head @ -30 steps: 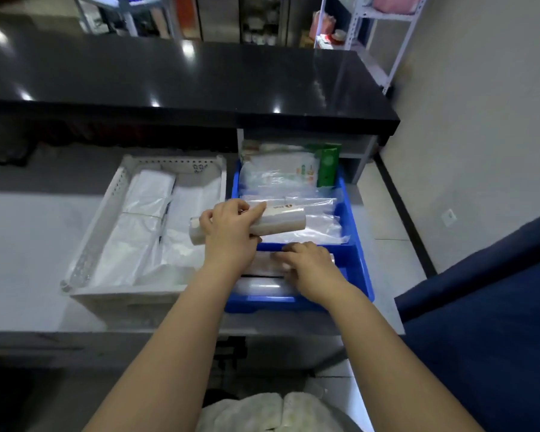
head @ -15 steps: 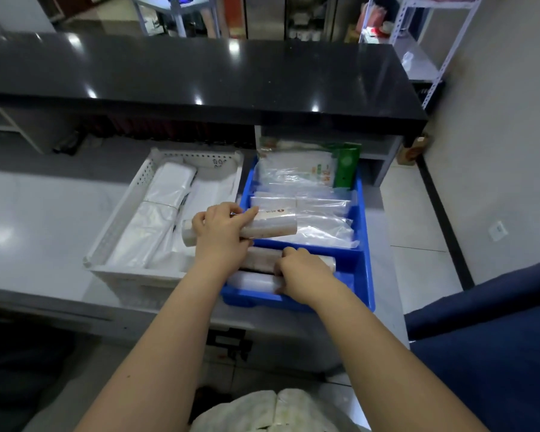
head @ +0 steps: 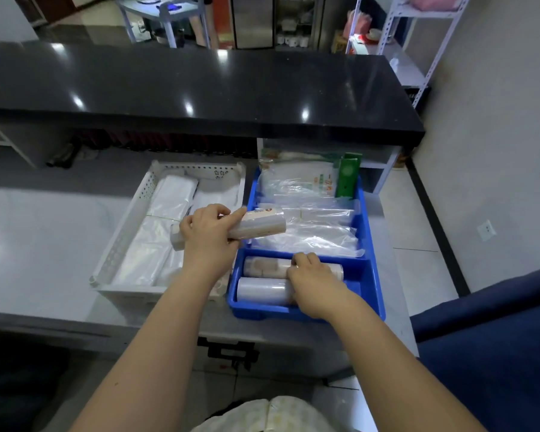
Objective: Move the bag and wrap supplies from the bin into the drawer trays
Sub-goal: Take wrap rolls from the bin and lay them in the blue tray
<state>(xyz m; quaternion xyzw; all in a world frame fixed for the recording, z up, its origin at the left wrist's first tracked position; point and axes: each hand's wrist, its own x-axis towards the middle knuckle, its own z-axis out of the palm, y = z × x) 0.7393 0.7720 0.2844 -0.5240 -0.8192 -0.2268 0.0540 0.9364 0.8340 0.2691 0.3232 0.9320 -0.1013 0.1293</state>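
My left hand [head: 208,233] is shut on a roll of wrap [head: 259,226], held level above the gap between the white perforated tray [head: 122,241] and the blue tray [head: 370,254]. The white tray holds folded white plastic bags [head: 169,210]. In the blue tray's near compartment lie two more rolls side by side: a printed one [head: 264,267] and a clear one [head: 261,289]. My right hand [head: 314,280] rests on their right ends, fingers curled over them. The blue tray's far compartment holds clear bags [head: 312,238] and packs with green print [head: 346,177].
Both trays sit on a pale grey surface [head: 44,244] beneath a glossy black counter [head: 200,88]. A blue upholstered edge [head: 496,338] stands at the right. Metal shelving [head: 418,42] and a wall lie beyond the counter's right end.
My left hand has held the roll nearly still over the trays. My right hand has shifted slightly right along the two rolls in the blue tray. The camera has tilted up a little.
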